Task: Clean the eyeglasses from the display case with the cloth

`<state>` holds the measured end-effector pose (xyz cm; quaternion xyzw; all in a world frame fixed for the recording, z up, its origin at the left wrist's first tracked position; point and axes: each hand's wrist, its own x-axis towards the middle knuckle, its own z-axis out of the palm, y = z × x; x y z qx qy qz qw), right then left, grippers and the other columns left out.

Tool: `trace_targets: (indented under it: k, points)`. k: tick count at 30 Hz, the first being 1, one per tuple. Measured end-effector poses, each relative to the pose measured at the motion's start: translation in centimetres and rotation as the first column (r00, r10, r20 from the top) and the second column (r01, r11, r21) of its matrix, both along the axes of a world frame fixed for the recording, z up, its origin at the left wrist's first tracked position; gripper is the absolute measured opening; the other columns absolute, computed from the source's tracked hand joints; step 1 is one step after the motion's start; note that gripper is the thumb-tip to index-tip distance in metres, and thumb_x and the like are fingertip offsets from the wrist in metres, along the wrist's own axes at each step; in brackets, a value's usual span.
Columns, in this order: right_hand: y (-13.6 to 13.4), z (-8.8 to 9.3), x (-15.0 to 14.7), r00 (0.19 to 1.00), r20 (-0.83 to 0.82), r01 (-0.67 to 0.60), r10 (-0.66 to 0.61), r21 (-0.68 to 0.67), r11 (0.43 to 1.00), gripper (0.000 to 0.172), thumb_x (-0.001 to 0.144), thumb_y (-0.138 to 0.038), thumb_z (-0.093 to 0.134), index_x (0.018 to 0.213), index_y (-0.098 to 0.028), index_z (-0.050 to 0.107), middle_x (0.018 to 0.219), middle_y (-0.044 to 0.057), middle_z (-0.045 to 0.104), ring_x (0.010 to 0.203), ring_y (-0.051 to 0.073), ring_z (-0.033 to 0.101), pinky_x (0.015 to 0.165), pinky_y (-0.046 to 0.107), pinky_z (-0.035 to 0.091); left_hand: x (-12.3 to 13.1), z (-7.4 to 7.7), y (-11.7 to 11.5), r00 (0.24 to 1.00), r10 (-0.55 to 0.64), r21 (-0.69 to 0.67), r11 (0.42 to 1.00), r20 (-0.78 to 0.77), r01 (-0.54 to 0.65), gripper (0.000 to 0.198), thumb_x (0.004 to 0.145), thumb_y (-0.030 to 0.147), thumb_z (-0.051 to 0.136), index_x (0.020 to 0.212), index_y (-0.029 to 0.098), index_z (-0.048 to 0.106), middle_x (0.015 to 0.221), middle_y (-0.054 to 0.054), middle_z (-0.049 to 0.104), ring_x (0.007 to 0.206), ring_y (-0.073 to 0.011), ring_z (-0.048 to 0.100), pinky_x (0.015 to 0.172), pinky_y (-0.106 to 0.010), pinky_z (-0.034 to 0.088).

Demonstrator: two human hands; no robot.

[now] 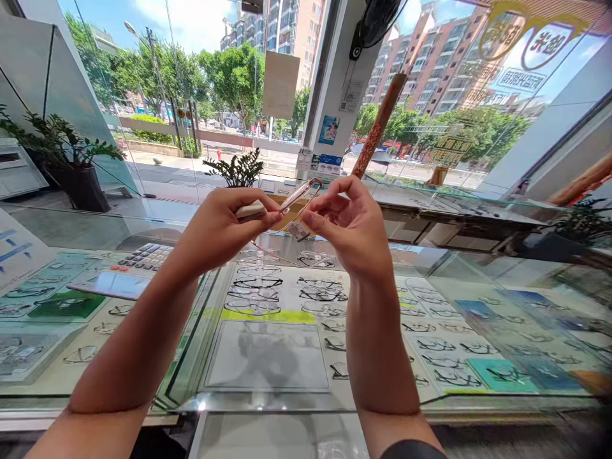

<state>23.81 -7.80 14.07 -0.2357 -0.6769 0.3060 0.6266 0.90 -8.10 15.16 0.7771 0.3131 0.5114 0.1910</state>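
Both hands are raised over a glass display counter, holding one pair of thin-framed eyeglasses (297, 196) between them. My left hand (234, 223) pinches the frame near its lens and also has a small white cloth or pad (250, 210) tucked between its fingers. My right hand (351, 223) has its thumb and fingers closed on the thin temple side of the glasses. A small printed tag (298, 231) hangs below the frame, between the hands. Part of the glasses is hidden behind the fingers.
Rows of eyeglasses (258, 282) lie inside the glass counter (215, 357). A calculator (146, 256) and a flat tablet-like panel (109, 284) are at the left. Potted plants (81, 182), a window and a reddish pole (380, 124) stand beyond.
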Motion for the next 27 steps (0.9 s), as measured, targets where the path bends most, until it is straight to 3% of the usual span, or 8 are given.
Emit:
trace_targets:
  k: [6, 15, 27]
  points:
    - [0.12, -0.1, 0.17, 0.997, 0.071, 0.025, -0.027, 0.028, 0.999, 0.059, 0.079, -0.054, 0.102, 0.099, -0.029, 0.053, 0.094, -0.002, 0.065, 0.09, 0.019, 0.068, 0.076, 0.038, 0.057, -0.17, 0.31, -0.26, 0.999, 0.011, 0.006, 1.0, -0.034, -0.011, 0.019, 0.09, 0.038, 0.081, 0.082, 0.02, 0.082, 0.065, 0.0, 0.065, 0.057, -0.0107, 0.047, 0.053, -0.026, 0.032]
    - [-0.17, 0.03, -0.01, 0.991, 0.133, -0.001, -0.001, 0.014, 1.0, 0.057, 0.08, -0.052, 0.098, 0.096, -0.029, 0.049, 0.092, -0.002, 0.066, 0.084, 0.018, 0.062, 0.075, 0.038, 0.054, -0.31, 0.5, -0.38, 0.999, 0.03, 0.022, 0.999, -0.034, -0.029, 0.018, 0.087, 0.036, 0.081, 0.081, 0.02, 0.082, 0.065, 0.0, 0.066, 0.059, -0.0116, 0.05, 0.055, -0.026, 0.036]
    - [0.06, 0.02, -0.26, 0.994, 0.111, -0.011, 0.009, 0.022, 1.0, 0.051, 0.08, -0.035, 0.092, 0.089, -0.029, 0.041, 0.085, -0.004, 0.06, 0.078, 0.015, 0.054, 0.07, 0.034, 0.045, -0.11, 0.44, -0.45, 0.999, 0.037, 0.033, 0.999, -0.036, -0.036, 0.019, 0.088, 0.038, 0.081, 0.081, 0.02, 0.081, 0.063, 0.002, 0.061, 0.058, -0.0112, 0.048, 0.055, -0.027, 0.035]
